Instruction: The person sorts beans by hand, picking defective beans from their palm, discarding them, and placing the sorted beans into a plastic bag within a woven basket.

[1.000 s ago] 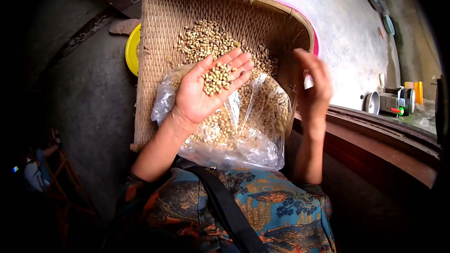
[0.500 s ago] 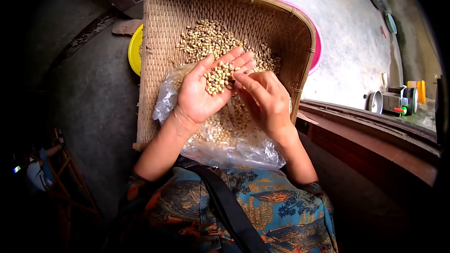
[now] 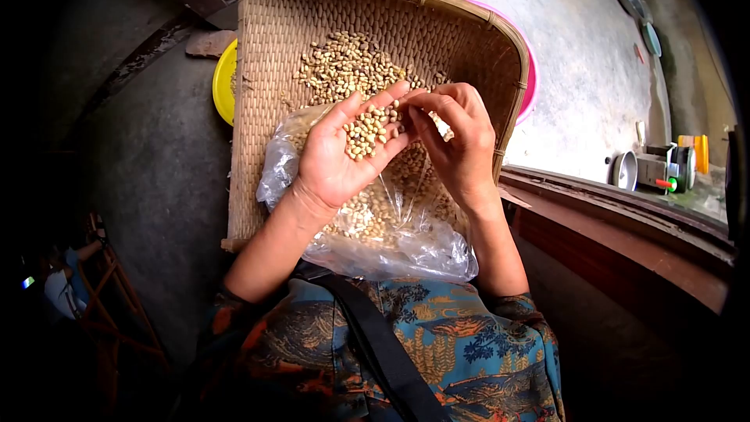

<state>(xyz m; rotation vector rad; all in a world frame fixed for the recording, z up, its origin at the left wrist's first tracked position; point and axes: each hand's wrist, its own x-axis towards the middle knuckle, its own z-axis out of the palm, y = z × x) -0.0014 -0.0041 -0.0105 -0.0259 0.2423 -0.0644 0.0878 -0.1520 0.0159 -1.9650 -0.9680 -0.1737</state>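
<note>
My left hand (image 3: pixel 326 158) is palm up and cupped, with a small heap of pale beans (image 3: pixel 364 134) lying in it. At its fingers, my right hand (image 3: pixel 461 137) has thumb and forefinger pinched together over the beans; what lies between the tips is too small to make out. A whitish scrap (image 3: pixel 442 126) shows within the right hand. Below both hands a clear plastic bag (image 3: pixel 391 254) full of beans rests in a woven basket (image 3: pixel 269 39). Loose beans, some darker, form a pile (image 3: pixel 348 66) on the weave beyond the left hand.
A yellow basin (image 3: pixel 224 82) shows at the basket's left, and a pink basin (image 3: pixel 531 86) at its right. A wooden ledge (image 3: pixel 625 234) runs along the right side. Beyond it are a metal bowl (image 3: pixel 625 170) and other items. A person's arm (image 3: pixel 87 250) appears at the lower left.
My right hand came in from the right to the left palm, and its fingers have since shifted slightly up along the left fingers. My left hand stays cupped around the beans.
</note>
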